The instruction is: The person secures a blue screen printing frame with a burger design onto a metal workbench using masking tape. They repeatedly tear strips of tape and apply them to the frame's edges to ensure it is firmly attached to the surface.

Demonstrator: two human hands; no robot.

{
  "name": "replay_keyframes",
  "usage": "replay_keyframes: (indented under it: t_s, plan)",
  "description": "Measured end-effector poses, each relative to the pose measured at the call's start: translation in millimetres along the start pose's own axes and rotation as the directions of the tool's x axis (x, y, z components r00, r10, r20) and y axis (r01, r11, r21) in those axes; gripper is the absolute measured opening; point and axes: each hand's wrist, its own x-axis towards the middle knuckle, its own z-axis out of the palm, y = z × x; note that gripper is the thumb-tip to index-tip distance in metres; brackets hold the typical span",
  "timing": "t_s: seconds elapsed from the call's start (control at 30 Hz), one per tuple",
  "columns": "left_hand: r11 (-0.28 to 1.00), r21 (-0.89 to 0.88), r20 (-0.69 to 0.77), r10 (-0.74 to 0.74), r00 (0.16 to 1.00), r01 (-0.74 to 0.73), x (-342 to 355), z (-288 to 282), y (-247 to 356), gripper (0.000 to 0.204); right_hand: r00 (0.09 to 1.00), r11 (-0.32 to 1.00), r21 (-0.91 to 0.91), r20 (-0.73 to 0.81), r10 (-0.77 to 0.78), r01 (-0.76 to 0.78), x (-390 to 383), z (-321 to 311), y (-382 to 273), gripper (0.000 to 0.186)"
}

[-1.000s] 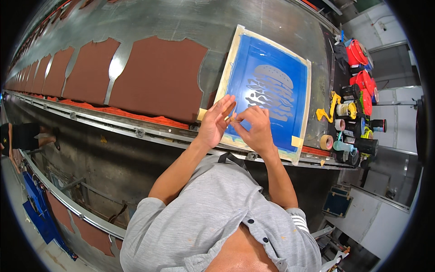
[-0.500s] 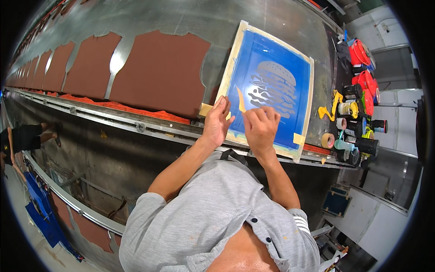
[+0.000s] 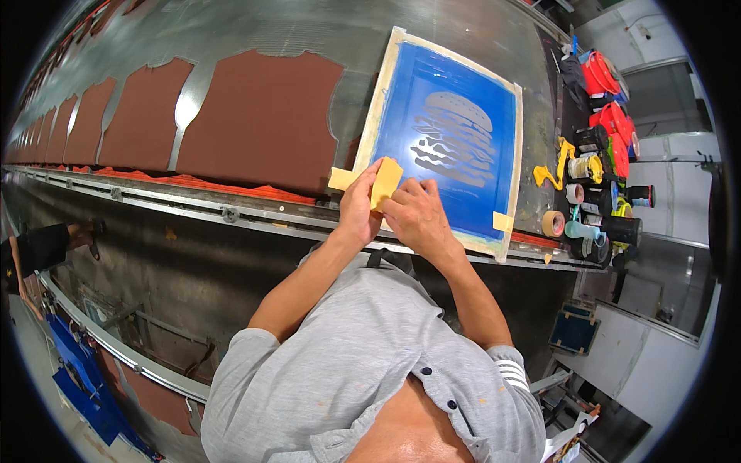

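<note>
A short piece of yellow masking tape (image 3: pixel 387 180) stands up between my hands over the near left part of the screen-printing frame. My left hand (image 3: pixel 360 207) is closed along its left side, fingers together. From the right, my right hand (image 3: pixel 419 219) pinches its lower edge. Under them lies the blue screen (image 3: pixel 471 85), with a layered burger-like design and a pale taped border. One strip of yellow tape (image 3: pixel 340 179) sticks out left of my left hand at the near left corner. Another tape patch (image 3: pixel 503 221) is on the near right corner.
Brown cut fabric pieces (image 3: pixel 262 123) lie in a row on the long table at left. Tape rolls (image 3: pixel 553 223), ink tubs (image 3: pixel 621 229) and red-lidded buckets (image 3: pixel 600 73) crowd the right end. A metal rail (image 3: pixel 231 214) edges the table. Another person's legs (image 3: pixel 81 235) show far left.
My hands have come together, and the tape piece, seen edge-on before, now shows its broad face between them. The view has shifted slightly, moving the table things left and up.
</note>
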Motion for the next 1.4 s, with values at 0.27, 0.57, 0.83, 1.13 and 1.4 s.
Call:
replay_keyframes:
  t_s: [0.27,0.57,0.83,1.13,1.4]
  plan:
    - [1.000,-0.003,0.163,-0.022,0.986,0.023,-15,2,6,0.045,0.889,0.765,0.545,-0.074,0.452,-0.344,-8,-3,5,0.015]
    - [0.973,0.198,0.158,0.089,0.983,-0.120,-18,4,0,0.031,0.678,0.486,0.674,0.029,0.734,-0.556,-5,-4,13,0.024]
    - [0.976,0.193,0.194,0.064,0.979,-0.102,-18,3,1,0.032,0.686,0.517,0.652,0.006,0.728,-0.555,-4,0,18,0.026]
    - [0.966,0.238,0.163,0.062,0.985,-0.100,-13,-1,-1,0.031,0.610,0.476,0.571,0.055,0.790,-0.668,-1,1,16,0.032]
    - [0.631,0.726,0.265,0.109,0.958,-0.273,-12,7,21,0.028,0.755,0.575,0.693,-0.066,0.652,-0.436,0,6,26,0.035]
